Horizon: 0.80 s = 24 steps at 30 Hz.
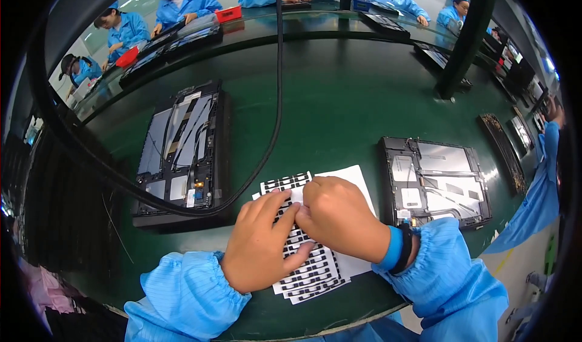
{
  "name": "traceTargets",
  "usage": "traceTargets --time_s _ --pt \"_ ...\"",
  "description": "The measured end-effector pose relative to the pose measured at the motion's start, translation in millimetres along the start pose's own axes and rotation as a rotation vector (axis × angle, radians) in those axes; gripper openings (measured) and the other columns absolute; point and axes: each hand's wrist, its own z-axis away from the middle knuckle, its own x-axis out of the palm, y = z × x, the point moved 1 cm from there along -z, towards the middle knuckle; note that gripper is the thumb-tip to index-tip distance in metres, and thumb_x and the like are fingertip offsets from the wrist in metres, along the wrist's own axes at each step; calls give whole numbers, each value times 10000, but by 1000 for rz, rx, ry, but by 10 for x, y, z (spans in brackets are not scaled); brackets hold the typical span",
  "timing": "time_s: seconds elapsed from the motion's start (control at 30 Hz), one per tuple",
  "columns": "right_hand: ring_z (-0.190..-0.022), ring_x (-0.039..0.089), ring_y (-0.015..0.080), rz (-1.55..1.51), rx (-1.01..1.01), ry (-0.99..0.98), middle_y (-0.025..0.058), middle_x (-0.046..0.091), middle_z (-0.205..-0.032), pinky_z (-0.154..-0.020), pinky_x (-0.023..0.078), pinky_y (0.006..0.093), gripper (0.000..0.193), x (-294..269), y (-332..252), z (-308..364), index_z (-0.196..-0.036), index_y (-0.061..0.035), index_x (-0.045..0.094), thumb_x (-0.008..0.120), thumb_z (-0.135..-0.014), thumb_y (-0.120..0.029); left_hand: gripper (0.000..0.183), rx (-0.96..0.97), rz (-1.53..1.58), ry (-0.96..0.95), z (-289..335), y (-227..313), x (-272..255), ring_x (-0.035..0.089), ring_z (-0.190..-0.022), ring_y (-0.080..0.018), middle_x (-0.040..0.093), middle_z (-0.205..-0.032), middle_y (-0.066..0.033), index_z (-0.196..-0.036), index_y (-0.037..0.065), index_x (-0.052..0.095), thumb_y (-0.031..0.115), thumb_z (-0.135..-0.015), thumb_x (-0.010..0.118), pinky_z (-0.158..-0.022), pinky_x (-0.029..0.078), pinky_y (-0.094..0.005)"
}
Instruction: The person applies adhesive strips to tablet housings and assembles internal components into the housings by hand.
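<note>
Stacked white sheets [309,268] with rows of small black pieces lie in front of me on the green table. My left hand [257,242] rests on them, palm down, its fingers stretched out and apart. Close by the left fingertips, my right hand [341,216] is closed in a pinch over the upper part of the sheets. Whatever is between its fingers is hidden. A plain white paper [351,175] shows beneath and beyond the right hand. The right wrist wears a blue and black band [399,248].
Black trays of opened electronic units stand at left [182,154] and right [433,181]. A black cable [279,69] hangs across the view. Beyond the green table [339,93], several people in blue work at another bench. A dark curved strip [503,151] lies at right.
</note>
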Motion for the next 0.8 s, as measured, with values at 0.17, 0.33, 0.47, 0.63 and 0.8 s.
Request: traceTargets --time_s 0.17,0.33,0.47,0.63,0.8 --pt "-624 565 296 -81 -59 31 159 563 -653 -580 461 377 111 -66 27 64 -619 22 573 569 -633 -88 526 4 -21 -6 -14 23 40 475 -1020 -352 477 -1113 -217 -1054 -47 521 227 -646 710 -864 370 -430" --pt "-577 540 229 -368 107 -37 134 543 -625 -536 439 315 98 -548 34 218 -676 38 566 586 -666 -58 598 -55 -39 -38 7 51 -26 462 -1030 -356 457 -1126 -212 -1156 -7 462 224 -659 700 -882 364 -435" --pt "-546 509 142 -546 307 -100 97 535 -610 -505 414 259 102 -739 195 387 -715 48 572 596 -695 -49 670 -117 -1 -75 -39 103 -52 440 -1049 -342 461 -1128 -184 -1220 0 423 199 -647 707 -909 332 -408" --pt "-547 497 119 -562 323 -62 81 537 -630 -501 410 250 66 -960 306 609 -723 36 570 584 -698 -23 616 -281 216 -36 -86 121 -169 466 -924 -287 478 -1003 -133 -1234 45 434 105 -674 684 -861 358 -368" --pt "-594 477 97 -721 390 8 44 522 -654 -527 383 219 45 -1298 490 1029 -716 8 552 593 -699 3 377 -546 907 -172 -169 287 -414 477 -921 -115 489 -934 -33 -1152 43 527 46 -785 618 -834 399 -258"
